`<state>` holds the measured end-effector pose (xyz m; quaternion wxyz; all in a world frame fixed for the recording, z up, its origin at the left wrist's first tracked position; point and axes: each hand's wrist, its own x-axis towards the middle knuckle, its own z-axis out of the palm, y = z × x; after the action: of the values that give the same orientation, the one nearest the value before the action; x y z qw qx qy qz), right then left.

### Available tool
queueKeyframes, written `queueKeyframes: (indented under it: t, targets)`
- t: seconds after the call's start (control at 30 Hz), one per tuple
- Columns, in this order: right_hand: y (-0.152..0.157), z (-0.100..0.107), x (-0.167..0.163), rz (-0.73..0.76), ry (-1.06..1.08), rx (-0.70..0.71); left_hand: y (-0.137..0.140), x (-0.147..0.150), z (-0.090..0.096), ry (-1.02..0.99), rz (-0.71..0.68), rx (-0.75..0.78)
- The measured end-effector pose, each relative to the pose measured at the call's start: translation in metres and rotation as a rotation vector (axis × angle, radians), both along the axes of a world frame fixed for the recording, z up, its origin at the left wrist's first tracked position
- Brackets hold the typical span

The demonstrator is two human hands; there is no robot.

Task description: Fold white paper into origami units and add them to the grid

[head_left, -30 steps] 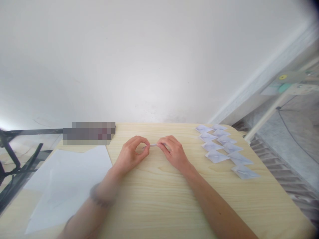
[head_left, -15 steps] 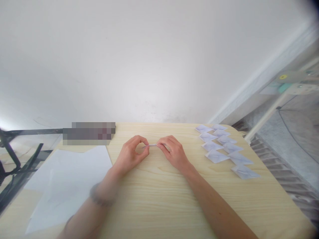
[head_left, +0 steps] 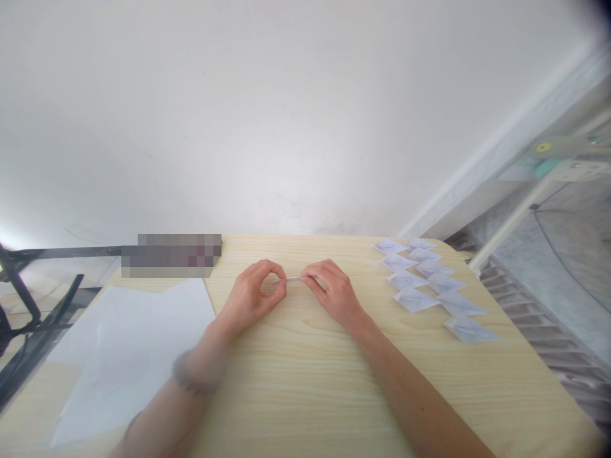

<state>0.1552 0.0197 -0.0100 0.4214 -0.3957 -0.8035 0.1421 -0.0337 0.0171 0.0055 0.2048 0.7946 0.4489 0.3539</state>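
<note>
Paper (head_left: pixel 293 278), a thin white sliver, spans the gap between left hand (head_left: pixel 255 291) and right hand (head_left: pixel 333 289), both closed in a pinch on it. Probably light and easily creased, it seems best held at its ends.

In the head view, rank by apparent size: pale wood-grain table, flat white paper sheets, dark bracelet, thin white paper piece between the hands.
1. Pale wood-grain table
2. Flat white paper sheets
3. Dark bracelet, helped by nearness to the camera
4. Thin white paper piece, partly hidden by the left hand and right hand
</note>
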Motion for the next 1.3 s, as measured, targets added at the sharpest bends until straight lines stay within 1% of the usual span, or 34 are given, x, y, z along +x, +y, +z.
queueKeyframes:
  t: [0.13, 0.33, 0.53, 0.73, 0.97, 1.13, 1.3]
  targets:
    - [0.0000, -0.0001, -0.0006, 0.020, -0.005, 0.001, 0.0000, 0.0002, 0.0003, 0.016, -0.012, 0.025]
    - [0.0020, -0.0036, 0.0003, -0.052, 0.047, -0.030, 0.0009, -0.0006, -0.0020, 0.007, 0.014, 0.038]
    - [0.0007, -0.0032, 0.0001, 0.006, 0.024, -0.027, 0.0003, 0.0002, -0.0015, 0.030, -0.013, 0.047]
    - [0.0019, -0.0036, -0.0002, -0.027, 0.048, -0.051, 0.0004, -0.0002, -0.0016, 0.032, 0.008, 0.064]
    - [0.0016, -0.0046, -0.0006, 0.004, 0.040, -0.053, 0.0002, 0.0010, -0.0009, 0.022, -0.021, 0.072]
    - [0.0018, -0.0046, 0.0001, -0.033, 0.071, -0.089, 0.0008, 0.0002, -0.0016, 0.034, 0.000, 0.081]
    - [0.0022, -0.0050, 0.0002, 0.007, 0.057, -0.069, 0.0009, 0.0006, -0.0015, 0.029, -0.014, 0.081]
